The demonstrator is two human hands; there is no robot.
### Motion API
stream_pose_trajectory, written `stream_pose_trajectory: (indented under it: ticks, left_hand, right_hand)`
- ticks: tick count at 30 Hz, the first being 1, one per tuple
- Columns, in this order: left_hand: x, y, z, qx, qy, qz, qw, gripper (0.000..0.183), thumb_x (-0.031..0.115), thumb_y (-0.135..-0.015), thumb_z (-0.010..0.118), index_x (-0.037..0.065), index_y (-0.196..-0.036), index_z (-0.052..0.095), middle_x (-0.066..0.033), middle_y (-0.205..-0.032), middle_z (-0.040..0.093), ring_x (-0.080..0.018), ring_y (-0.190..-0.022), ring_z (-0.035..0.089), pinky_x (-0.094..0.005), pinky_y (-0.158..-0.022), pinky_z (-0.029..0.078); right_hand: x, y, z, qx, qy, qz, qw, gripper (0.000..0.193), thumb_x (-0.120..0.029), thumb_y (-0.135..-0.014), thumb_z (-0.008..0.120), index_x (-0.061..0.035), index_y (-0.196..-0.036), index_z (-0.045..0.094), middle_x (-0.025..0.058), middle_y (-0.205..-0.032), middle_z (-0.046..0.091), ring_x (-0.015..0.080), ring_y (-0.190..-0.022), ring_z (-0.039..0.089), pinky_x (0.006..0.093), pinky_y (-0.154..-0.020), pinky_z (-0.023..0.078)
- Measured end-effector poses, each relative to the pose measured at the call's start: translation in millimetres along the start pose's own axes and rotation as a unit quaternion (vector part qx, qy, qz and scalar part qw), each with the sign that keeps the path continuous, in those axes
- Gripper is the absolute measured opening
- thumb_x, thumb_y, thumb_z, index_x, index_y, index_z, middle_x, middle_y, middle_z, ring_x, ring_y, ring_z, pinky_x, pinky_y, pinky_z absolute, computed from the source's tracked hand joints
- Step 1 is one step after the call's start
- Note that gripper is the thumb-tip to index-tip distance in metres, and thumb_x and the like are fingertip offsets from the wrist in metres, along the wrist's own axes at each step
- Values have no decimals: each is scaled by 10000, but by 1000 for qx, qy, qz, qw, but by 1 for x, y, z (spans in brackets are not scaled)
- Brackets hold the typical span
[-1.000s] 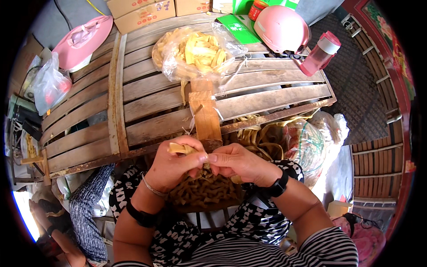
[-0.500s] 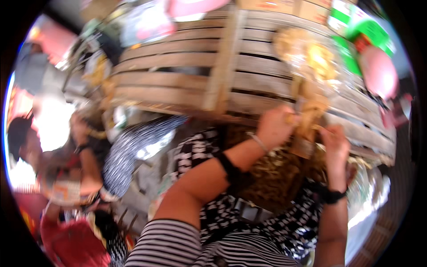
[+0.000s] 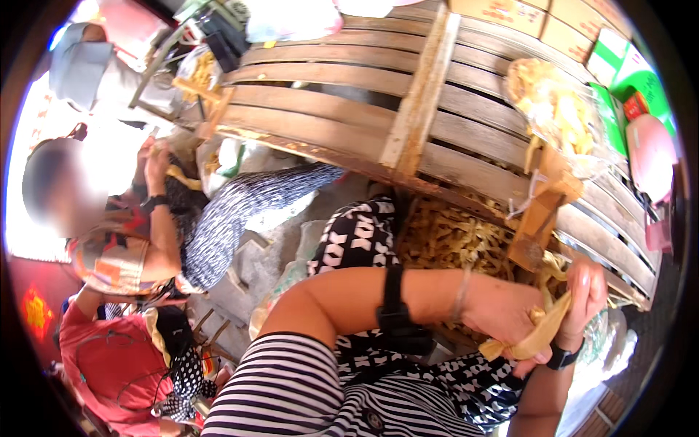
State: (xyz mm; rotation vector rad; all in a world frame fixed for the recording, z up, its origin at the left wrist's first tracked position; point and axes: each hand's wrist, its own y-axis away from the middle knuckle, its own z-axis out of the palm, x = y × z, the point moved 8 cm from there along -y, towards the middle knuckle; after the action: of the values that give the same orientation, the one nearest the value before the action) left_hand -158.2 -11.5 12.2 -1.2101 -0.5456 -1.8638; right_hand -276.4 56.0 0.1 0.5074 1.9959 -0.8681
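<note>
- Planks of weathered wood make up the slatted tabletop (image 3: 408,124), which tilts across the upper half of my view with one cross-batten running over it; below it I see grey ground and bags, in what looks like a crowded outdoor stall.
- At the far edge, brown cardboard boxes (image 3: 539,18) sit in a row, with a green package (image 3: 619,65) and a pink rounded object (image 3: 650,153) to their right.
- A clear plastic bag of pale yellow strips (image 3: 561,109) lies on the tabletop near the right side, and a small wooden block (image 3: 542,211) hangs over the near edge below it.
- A heap of the same tan strips (image 3: 455,237) lies under the tabletop edge, on my lap.
- My left hand (image 3: 502,317) and right hand (image 3: 586,291) meet at lower right; the fingers of both are closed on a pale yellow strip (image 3: 531,339), which slants between them.
- To my left, another person (image 3: 116,240) in patterned clothes sits with hands raised; what they hold is too small to tell.
- The print on the boxes is blurred, and the rim cuts off the pink object.
</note>
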Motion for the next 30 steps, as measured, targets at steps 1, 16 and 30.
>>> stream_pose_trajectory:
  ticks: [1,16,30]
  left_hand:
    - [4,3,-14,51,-53,27,997,250,286,-806,667,40,-837,700,-66,-621,632,-120,-567,572,-270,-537,458]
    - [33,21,-75,449,-587,143,659,193,188,-721,723,110,-894,696,-77,-980,670,-247,-823,633,-367,-776,473]
    - [28,21,-84,356,-367,126,850,53,8,-809,623,-39,-783,623,-135,-1018,635,-271,-969,629,-338,-852,484]
  right_hand:
    - [20,5,-8,21,-8,102,995,153,-132,-864,583,1,-789,586,53,-725,579,133,-674,538,277,-584,424]
    - [29,2,47,-9,-289,257,922,116,-163,-911,618,-49,-894,634,6,-750,646,36,-527,505,171,-456,398]
    - [28,15,77,-173,-236,327,899,455,-356,-1003,401,6,-789,576,9,-569,441,87,-488,377,253,-454,326]
